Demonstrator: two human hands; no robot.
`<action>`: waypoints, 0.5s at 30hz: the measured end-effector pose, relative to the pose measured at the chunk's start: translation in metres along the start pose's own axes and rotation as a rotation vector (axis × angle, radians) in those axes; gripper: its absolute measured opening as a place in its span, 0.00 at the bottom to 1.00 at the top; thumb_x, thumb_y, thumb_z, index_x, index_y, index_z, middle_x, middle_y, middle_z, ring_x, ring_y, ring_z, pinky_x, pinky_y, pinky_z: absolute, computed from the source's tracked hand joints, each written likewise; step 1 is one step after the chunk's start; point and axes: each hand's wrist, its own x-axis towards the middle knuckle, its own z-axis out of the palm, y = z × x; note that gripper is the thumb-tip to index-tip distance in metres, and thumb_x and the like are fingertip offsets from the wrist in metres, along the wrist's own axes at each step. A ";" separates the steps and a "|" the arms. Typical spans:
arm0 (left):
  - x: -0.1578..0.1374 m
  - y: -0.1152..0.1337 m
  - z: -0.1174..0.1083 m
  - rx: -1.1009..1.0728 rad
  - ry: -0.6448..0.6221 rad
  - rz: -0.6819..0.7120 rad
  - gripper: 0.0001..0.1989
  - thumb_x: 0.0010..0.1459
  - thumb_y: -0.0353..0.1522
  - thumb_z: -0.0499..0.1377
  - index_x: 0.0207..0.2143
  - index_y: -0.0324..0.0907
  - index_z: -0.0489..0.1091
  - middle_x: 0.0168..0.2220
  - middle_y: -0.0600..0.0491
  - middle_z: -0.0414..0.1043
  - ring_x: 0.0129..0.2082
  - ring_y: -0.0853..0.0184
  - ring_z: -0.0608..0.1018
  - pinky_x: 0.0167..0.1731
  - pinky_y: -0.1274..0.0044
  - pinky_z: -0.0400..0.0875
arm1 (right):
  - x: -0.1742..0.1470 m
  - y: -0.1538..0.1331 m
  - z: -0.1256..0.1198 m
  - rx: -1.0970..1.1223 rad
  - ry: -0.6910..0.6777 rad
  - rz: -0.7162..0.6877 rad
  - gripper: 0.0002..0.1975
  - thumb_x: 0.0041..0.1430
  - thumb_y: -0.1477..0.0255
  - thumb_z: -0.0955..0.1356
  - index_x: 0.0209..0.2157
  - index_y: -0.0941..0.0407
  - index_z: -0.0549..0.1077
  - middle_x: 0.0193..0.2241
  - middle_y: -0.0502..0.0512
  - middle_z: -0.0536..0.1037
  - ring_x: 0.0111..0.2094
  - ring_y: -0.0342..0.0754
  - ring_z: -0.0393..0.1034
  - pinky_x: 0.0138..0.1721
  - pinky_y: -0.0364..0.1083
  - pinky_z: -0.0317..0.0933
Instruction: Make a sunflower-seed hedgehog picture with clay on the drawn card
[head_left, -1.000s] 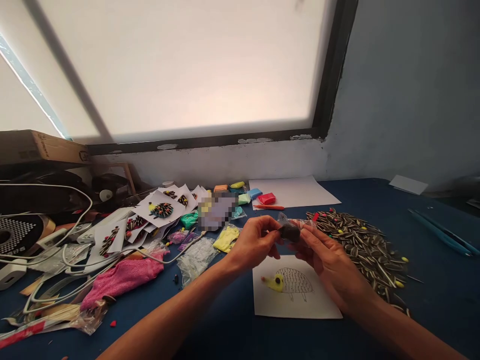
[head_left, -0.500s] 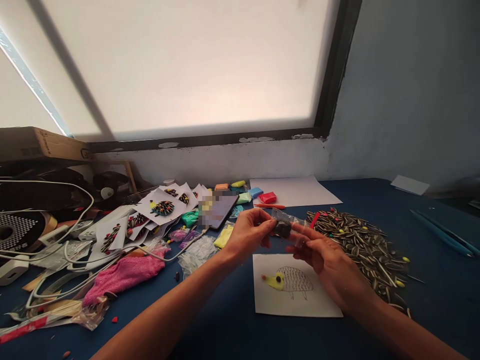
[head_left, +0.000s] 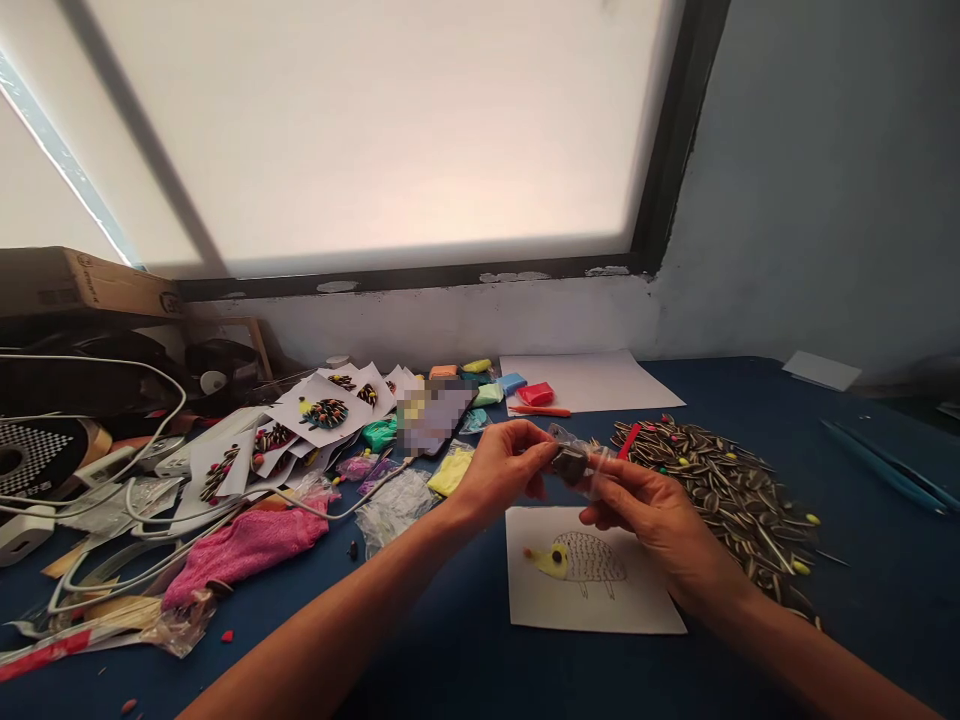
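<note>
The left hand and right hand, fingertips nearly together, pinch a clear bag round a dark lump above the card on the counter; its yellow head looks done, body and legs just outlined, seeds heaped nearby

Left hand, right hand, forearms — all are bare.

Left hand, right hand — pinching.
</note>
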 end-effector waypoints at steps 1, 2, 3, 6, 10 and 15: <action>0.000 0.000 0.000 0.001 0.008 0.002 0.07 0.57 0.25 0.58 0.26 0.36 0.67 0.22 0.57 0.70 0.13 0.78 0.69 0.16 0.85 0.65 | 0.000 0.000 0.000 -0.017 -0.004 -0.007 0.22 0.44 0.55 0.77 0.41 0.51 0.82 0.32 0.53 0.82 0.24 0.44 0.73 0.31 0.45 0.65; 0.000 0.000 0.000 0.000 0.015 0.003 0.06 0.57 0.24 0.58 0.26 0.35 0.68 0.22 0.57 0.70 0.14 0.78 0.69 0.17 0.85 0.65 | 0.000 -0.001 0.000 -0.035 -0.006 -0.014 0.23 0.44 0.56 0.77 0.42 0.51 0.82 0.29 0.53 0.82 0.24 0.44 0.72 0.30 0.45 0.65; 0.000 0.001 0.000 -0.002 0.017 0.001 0.05 0.56 0.23 0.58 0.27 0.35 0.69 0.23 0.57 0.70 0.14 0.78 0.69 0.18 0.85 0.66 | -0.001 -0.002 0.000 -0.054 -0.005 -0.024 0.24 0.44 0.57 0.77 0.43 0.52 0.82 0.26 0.52 0.81 0.23 0.44 0.71 0.28 0.45 0.64; -0.001 0.005 -0.001 -0.010 -0.038 -0.029 0.04 0.56 0.23 0.58 0.31 0.34 0.72 0.24 0.56 0.71 0.16 0.77 0.71 0.20 0.83 0.69 | -0.001 -0.005 -0.001 -0.110 0.004 -0.060 0.25 0.45 0.56 0.76 0.45 0.53 0.81 0.23 0.50 0.78 0.23 0.44 0.71 0.26 0.44 0.62; -0.001 0.004 -0.001 -0.003 -0.069 -0.028 0.06 0.54 0.25 0.61 0.24 0.35 0.69 0.21 0.57 0.69 0.15 0.77 0.71 0.18 0.84 0.66 | -0.002 -0.008 -0.001 -0.174 0.005 -0.094 0.22 0.45 0.56 0.76 0.41 0.53 0.82 0.20 0.50 0.77 0.22 0.45 0.69 0.25 0.44 0.62; -0.002 -0.009 0.007 0.063 -0.062 0.036 0.08 0.53 0.25 0.61 0.23 0.38 0.64 0.20 0.59 0.67 0.16 0.76 0.70 0.16 0.84 0.65 | -0.004 -0.007 0.001 -0.222 -0.024 -0.101 0.23 0.47 0.55 0.74 0.42 0.54 0.82 0.22 0.51 0.78 0.23 0.46 0.71 0.25 0.44 0.63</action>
